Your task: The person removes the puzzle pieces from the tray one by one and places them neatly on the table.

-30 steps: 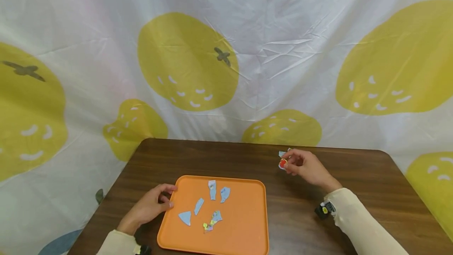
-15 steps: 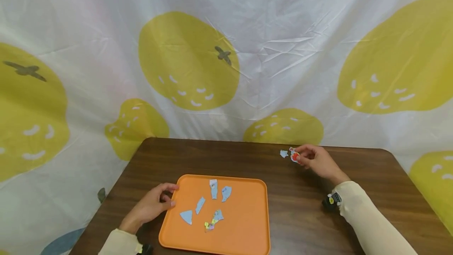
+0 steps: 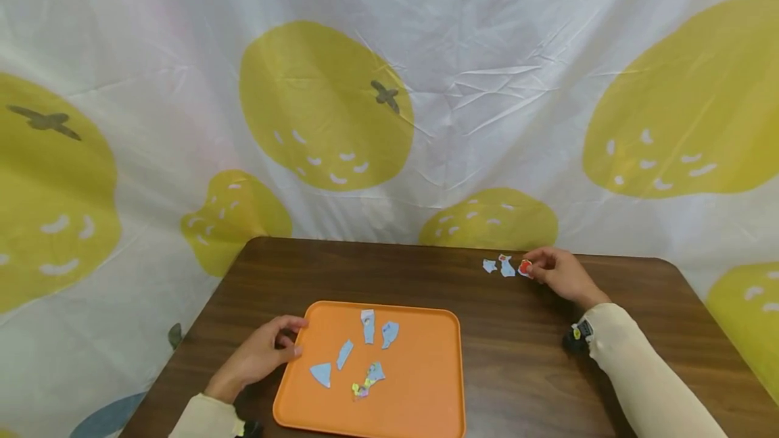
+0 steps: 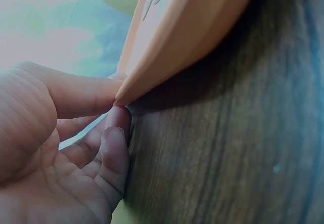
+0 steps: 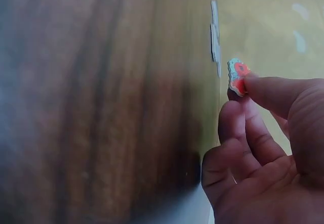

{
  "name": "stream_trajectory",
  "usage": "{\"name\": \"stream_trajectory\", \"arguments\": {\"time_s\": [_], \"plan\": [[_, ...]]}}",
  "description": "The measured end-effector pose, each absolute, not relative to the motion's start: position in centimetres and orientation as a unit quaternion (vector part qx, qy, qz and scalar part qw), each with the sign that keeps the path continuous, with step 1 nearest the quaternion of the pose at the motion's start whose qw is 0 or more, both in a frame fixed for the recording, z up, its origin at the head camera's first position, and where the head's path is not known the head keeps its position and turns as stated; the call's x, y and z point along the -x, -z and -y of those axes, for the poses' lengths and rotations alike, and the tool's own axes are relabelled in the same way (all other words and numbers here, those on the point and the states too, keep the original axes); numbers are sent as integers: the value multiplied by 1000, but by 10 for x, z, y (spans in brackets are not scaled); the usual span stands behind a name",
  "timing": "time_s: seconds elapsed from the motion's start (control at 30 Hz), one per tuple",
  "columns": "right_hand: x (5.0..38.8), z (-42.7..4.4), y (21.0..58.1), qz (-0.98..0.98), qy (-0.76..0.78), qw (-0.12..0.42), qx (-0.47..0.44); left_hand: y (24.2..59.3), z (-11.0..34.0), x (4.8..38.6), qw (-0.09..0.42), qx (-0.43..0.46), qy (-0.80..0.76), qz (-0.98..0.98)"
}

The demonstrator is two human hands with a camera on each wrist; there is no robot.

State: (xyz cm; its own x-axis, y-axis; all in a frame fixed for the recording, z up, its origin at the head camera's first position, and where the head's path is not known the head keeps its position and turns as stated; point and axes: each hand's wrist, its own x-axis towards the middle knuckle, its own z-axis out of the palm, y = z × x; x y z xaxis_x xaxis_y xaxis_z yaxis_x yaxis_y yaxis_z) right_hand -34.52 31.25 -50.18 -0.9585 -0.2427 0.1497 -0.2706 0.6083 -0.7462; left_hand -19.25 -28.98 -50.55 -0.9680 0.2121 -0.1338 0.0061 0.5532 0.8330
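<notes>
My left hand (image 3: 257, 355) pinches the left rim of an orange tray (image 3: 422, 384), which lies on the table. In the left wrist view the tray's edge (image 4: 195, 32) sits between thumb and fingers. At the back right my right hand (image 3: 562, 277) holds a small red and pale blue puzzle piece (image 3: 525, 268) by its edge, between thumb and fingertips. The right wrist view shows this piece (image 5: 235, 76) raised off the tabletop. Just left of it two pale blue pieces lie on the table: a longer one (image 3: 508, 267) with a red tip and a smaller one (image 3: 489, 265).
Several pale blue pieces lie apart on the tray, among them a triangular one (image 3: 320, 374) and one with yellow and purple parts (image 3: 368, 382). The dark wooden table (image 3: 377, 272) reaches back to a fruit-patterned curtain (image 3: 475, 120).
My right hand has carried the red piece to the right, past the two blue pieces, which now show fully. The left hand stays on the tray's rim.
</notes>
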Motion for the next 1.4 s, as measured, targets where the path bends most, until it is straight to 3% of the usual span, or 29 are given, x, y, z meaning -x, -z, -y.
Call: {"name": "stream_trajectory", "arguments": {"time_s": [0.7,1.4], "plan": [[358,-311,505,937,-321,43,-129,509,291,193,103,-60,-462,-879],[347,-289,503,917,-372,61,-134,504,287,190,96,-62,-462,-879]]}}
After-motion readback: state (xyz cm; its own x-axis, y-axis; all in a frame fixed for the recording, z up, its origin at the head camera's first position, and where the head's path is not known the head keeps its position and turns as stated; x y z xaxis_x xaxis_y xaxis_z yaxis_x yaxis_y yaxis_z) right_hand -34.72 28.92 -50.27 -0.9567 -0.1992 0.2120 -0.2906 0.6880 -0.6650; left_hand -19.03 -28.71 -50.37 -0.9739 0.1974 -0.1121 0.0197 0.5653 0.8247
